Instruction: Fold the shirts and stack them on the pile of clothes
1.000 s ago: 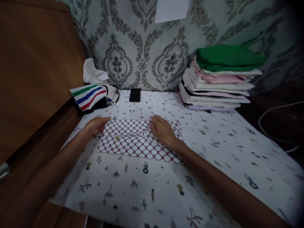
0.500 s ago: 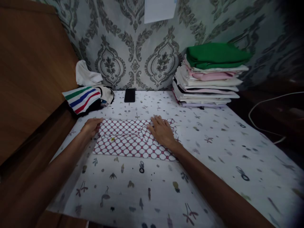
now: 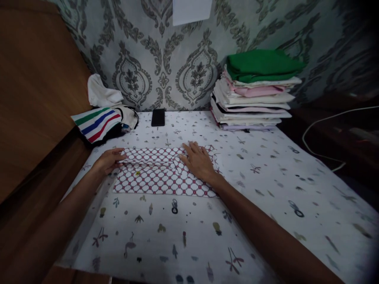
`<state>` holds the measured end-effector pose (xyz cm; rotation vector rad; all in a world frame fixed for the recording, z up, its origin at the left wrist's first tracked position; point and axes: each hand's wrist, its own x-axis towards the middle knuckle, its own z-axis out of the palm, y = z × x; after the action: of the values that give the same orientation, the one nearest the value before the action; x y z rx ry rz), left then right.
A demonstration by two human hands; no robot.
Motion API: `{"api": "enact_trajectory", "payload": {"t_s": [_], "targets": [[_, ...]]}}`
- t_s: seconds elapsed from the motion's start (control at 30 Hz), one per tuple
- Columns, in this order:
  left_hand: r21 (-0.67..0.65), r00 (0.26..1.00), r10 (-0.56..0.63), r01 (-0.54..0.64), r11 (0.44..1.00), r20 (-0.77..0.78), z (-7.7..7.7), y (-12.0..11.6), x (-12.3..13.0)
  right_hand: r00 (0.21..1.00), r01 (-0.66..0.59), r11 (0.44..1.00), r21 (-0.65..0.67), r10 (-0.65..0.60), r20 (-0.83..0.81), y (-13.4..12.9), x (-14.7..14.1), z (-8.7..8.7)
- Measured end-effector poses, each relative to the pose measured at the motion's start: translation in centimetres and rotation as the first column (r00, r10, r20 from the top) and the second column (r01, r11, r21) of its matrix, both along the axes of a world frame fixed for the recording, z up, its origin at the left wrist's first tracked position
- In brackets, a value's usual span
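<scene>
A folded shirt (image 3: 166, 179), white with a red and dark lattice print, lies flat on the patterned sheet in front of me. What looks like its collar area is at the right, partly under my right hand (image 3: 197, 161). That hand rests flat on the cloth with fingers stretched out. At the far left corner, my left hand (image 3: 109, 161) pinches the upper layer's edge and holds it slightly raised. A small yellow mark (image 3: 137, 173) shows on the shirt near its left end.
A tall pile of folded clothes (image 3: 251, 104), topped by a green garment (image 3: 265, 65), stands at the back right. A black phone (image 3: 158, 118) lies near the wall. Striped cloth (image 3: 97, 122) and white cloth (image 3: 103, 92) are heaped at the left, beside a wooden panel (image 3: 32, 79).
The left hand has lifted the shirt's far left edge a little, and a fold has opened along the middle. My right hand stays pressed on the cloth. The view has shifted slightly.
</scene>
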<state>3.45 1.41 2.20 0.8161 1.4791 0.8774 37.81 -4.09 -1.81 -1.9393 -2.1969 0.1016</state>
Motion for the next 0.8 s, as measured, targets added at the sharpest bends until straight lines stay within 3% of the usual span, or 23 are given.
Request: {"api": "enact_trajectory", "payload": {"t_s": [0.23, 0.4, 0.47, 0.53, 0.6, 0.63, 0.67, 0.73, 0.8], "targets": [[0.102, 0.988, 0.006, 0.010, 0.995, -0.152, 0.1, -0.4, 0.7, 1.000, -0.007, 1.000, -0.006, 0.007, -0.003, -0.2, -0.1, 0.3], [0.120, 0.948, -0.046, 0.089, 0.989, -0.316, 0.5, -0.4, 0.4, 0.997, -0.044, 0.999, 0.024, 0.045, -0.055, -0.4, 0.2, 0.4], [0.136, 0.854, -0.079, 0.172, 0.976, -0.514, 1.0, -0.7, 0.3, 0.994, -0.068, 0.997, 0.042, 0.072, -0.084, -0.5, 0.2, 0.7], [0.180, 0.646, -0.043, 0.276, 0.944, -0.762, 1.5, -1.5, 0.7, 0.986, -0.115, 0.991, 0.065, 0.121, -0.113, -0.7, 0.1, 1.0], [0.230, 0.411, 0.048, 0.406, 0.885, -0.910, 1.8, -2.6, 1.9, 0.972, -0.180, 0.980, 0.079, 0.190, -0.136, -1.0, -0.4, 1.4], [0.240, 0.351, 0.064, 0.488, 0.839, -0.934, 1.8, -3.1, 2.7, 0.964, -0.216, 0.973, 0.082, 0.226, -0.143, -1.2, -0.6, 1.6], [0.238, 0.340, 0.034, 0.578, 0.781, -0.940, 1.6, -3.6, 3.6, 0.955, -0.250, 0.965, 0.082, 0.260, -0.146, -1.3, -0.9, 1.8], [0.200, 0.371, -0.145, 0.744, 0.637, -0.917, 0.8, -4.3, 5.3, 0.939, -0.309, 0.949, 0.069, 0.316, -0.139, -1.5, -1.4, 2.0], [0.150, 0.341, -0.308, 0.848, 0.508, -0.888, -0.4, -4.4, 6.2, 0.930, -0.343, 0.938, 0.043, 0.346, -0.125, -1.7, -1.7, 2.0]]}}
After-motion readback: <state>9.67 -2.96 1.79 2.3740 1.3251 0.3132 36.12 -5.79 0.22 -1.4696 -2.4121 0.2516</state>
